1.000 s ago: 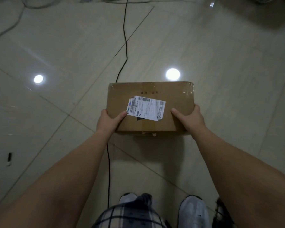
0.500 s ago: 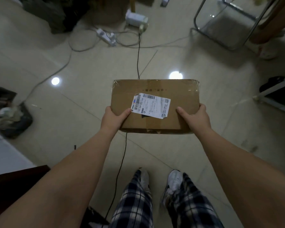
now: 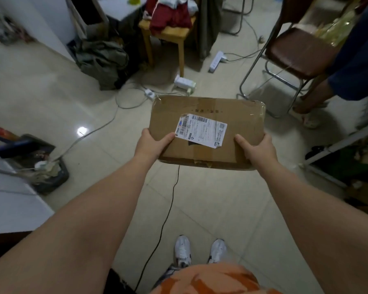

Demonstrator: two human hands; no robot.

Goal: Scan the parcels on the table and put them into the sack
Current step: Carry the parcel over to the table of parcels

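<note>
Both hands, left hand (image 3: 152,145) and right hand (image 3: 258,148), grip the parcel (image 3: 206,132); thumbs press on top either side of its label (image 3: 201,130), fingers curl underneath.

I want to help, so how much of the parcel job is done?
Nothing looks finished from here: I see no scanner and cannot pick out the sack. In hand: the left hand and right hand grip one cardboard parcel at its near corners, its white label facing up. Left: getting this parcel into the sack; whether it was scanned, I cannot tell.
</note>
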